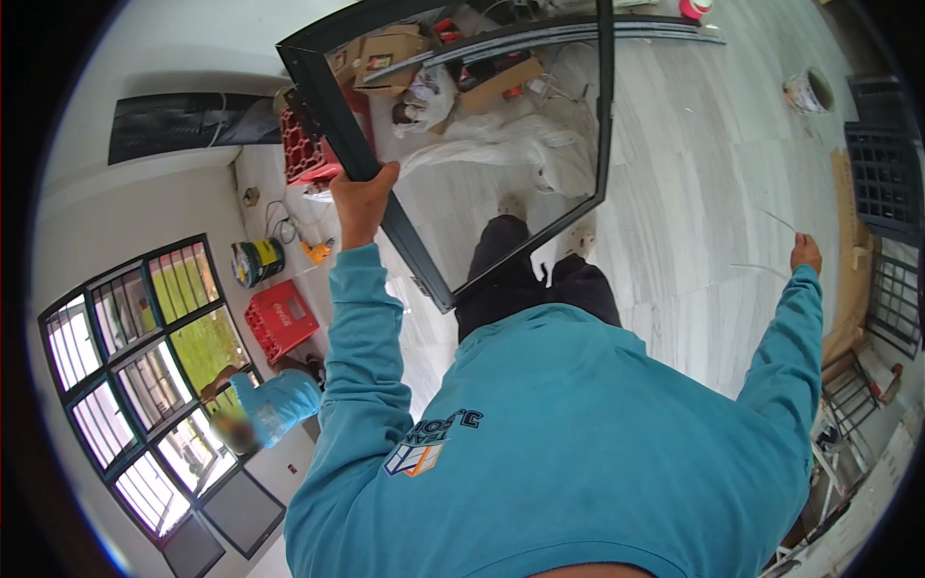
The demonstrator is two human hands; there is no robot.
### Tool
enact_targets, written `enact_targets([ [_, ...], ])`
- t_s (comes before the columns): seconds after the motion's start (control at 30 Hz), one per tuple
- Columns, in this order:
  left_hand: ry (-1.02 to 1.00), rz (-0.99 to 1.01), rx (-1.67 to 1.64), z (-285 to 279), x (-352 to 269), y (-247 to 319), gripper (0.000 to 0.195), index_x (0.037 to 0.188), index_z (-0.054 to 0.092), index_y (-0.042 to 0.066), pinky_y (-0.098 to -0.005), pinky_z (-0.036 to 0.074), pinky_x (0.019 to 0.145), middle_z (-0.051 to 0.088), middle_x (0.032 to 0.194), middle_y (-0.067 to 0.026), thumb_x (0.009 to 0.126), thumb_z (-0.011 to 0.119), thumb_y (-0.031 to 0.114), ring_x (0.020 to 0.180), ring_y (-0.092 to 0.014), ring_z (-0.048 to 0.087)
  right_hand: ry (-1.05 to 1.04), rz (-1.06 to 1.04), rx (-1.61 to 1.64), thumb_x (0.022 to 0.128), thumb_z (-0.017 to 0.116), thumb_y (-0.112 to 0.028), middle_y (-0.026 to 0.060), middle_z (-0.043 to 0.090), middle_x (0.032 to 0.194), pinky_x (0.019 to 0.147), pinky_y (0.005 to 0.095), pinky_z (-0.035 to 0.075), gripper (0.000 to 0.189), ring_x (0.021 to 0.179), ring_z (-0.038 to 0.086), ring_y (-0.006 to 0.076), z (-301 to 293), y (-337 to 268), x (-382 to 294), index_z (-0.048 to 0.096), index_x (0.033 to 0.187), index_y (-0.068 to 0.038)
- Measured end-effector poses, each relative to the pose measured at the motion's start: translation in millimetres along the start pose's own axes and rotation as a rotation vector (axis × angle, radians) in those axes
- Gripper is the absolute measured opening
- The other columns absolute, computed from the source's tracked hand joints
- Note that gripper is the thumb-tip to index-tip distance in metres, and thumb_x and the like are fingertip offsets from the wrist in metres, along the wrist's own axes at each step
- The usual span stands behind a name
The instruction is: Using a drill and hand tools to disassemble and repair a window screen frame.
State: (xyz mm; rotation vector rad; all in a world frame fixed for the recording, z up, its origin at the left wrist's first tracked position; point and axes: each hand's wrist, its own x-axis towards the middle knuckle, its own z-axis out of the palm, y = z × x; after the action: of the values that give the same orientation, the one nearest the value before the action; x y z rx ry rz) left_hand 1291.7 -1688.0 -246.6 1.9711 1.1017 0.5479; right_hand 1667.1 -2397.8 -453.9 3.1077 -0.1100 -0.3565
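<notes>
My left hand point(365, 206) grips one side of a dark metal-framed glazed sash point(336, 130), fingers wrapped over its edge. The sash is tilted in front of my legs, and its lower corner comes near my trousers. Its clear pane point(498, 177) lets the floor and my shoe show through. Out to the right, my right hand point(806, 253) is closed around a thin pale strip point(779, 219), whose ends stick out to the left. The strip's material cannot be told.
A co-worker point(278, 404) is by the barred window point(152, 347) at left. Red crates point(282, 318), a black bucket point(256, 261) and an orange power tool point(318, 251) sit on the floor there. Cardboard boxes point(390, 61) and long metal profiles point(665, 29) lie ahead; a stained bucket point(808, 92) stands right.
</notes>
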Motion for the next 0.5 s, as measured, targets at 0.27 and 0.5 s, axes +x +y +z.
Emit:
enact_targets([
  [0.27, 0.004, 0.034, -0.034, 11.8, 8.2, 8.4, 0.02, 0.071, 0.068, 0.001, -0.0248, 0.041, 0.051, 0.06, 0.063, 0.0016, 0.071, 0.078, 0.018, 0.057, -0.007, 0.052, 0.121, 0.152, 0.541, 0.095, 0.05, -0.032, 0.0102, 0.071, 0.092, 0.086, 0.0391, 0.049, 0.03, 0.093, 0.067, 0.0283, -3.5, -18.4, -19.0, 0.06, 0.105, -0.006],
  [0.5, -0.041, 0.029, -0.082, 29.1, 2.4, 33.9, 0.021, 0.071, 0.067, -0.001, -0.0245, 0.041, 0.052, 0.06, 0.062, 0.0013, 0.074, 0.075, 0.018, 0.056, -0.007, 0.053, -0.062, 0.242, 0.561, 0.095, 0.052, -0.029, 0.0108, 0.072, 0.09, 0.084, 0.037, 0.049, 0.029, 0.091, 0.067, 0.027, 44.3, 13.4, -62.2, 0.061, 0.102, -0.003],
])
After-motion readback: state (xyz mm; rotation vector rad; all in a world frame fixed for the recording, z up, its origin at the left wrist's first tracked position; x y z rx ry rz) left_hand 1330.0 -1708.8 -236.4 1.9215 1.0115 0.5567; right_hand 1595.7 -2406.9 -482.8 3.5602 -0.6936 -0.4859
